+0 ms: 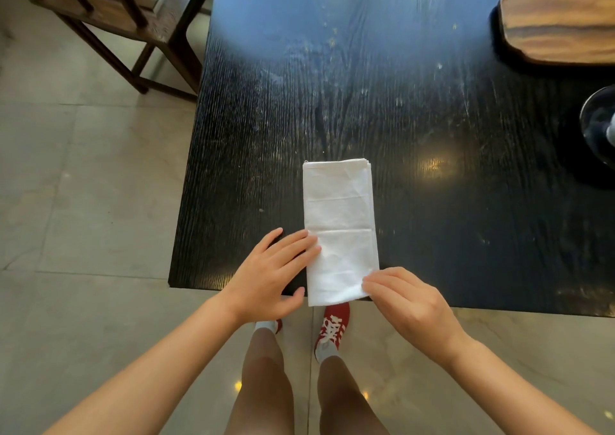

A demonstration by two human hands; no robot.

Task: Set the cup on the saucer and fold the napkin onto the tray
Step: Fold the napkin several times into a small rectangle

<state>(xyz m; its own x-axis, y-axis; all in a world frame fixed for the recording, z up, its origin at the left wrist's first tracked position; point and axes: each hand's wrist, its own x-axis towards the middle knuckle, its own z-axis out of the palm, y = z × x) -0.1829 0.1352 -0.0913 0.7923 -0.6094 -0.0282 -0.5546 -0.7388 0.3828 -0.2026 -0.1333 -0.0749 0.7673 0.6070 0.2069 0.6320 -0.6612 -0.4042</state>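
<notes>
right hand point(407, 298) pinching near right corner of napkin point(340, 231), fingertips on cloth. left hand point(273, 273) spread flat, not gripping, fingertips pressing napkin's left edge. napkin sits as long folded strip at near edge of table point(432, 118), bottom end hanging slightly over. tray point(559, 21) far right, well apart.

my take: keep left hand pinning, bring near end up to far end, match corners, smooth crease, then carry to tray.

count: one napkin, one tray, two hands. dark round thing point(599, 128) at right edge, maybe saucer, can't tell. no cup visible.
</notes>
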